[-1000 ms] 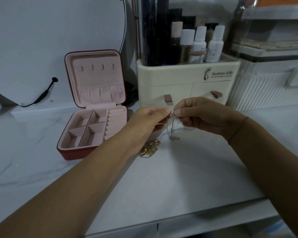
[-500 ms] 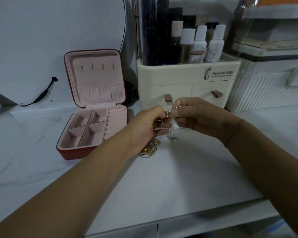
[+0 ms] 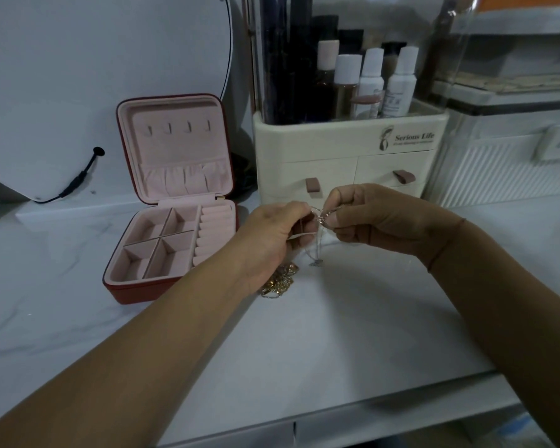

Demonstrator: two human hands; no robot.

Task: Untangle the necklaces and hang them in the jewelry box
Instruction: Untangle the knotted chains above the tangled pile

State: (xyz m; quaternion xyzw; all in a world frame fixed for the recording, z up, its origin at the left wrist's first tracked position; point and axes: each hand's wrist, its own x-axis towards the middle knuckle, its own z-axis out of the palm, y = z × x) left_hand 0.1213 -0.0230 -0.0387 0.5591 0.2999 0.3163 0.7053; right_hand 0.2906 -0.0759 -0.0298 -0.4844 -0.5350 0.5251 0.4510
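Desk edge: the front lip of the desk [image 3: 337, 334] runs under both forearms, with roomy surface ahead of it.
Gold necklace [image 3: 278, 281]: heaped on the desk, just beside the left wrist.
Left hand [image 3: 272, 240]: fingers curled, pinching the silver necklace [image 3: 317, 253] up top.
Right hand [image 3: 379, 221]: same pinch, fingertips nearly meeting the left's; the loop dangles below.
Risk: yanking would cinch the knot (or snap that thin chain), and the dangling end could snag the gold heap.
Jewelry box [image 3: 133, 292]: open at left, lid hooks [image 3: 178, 127] bare, easy reach.
Organizer [image 3: 337, 147]: close behind the knuckles, so not much room that way.
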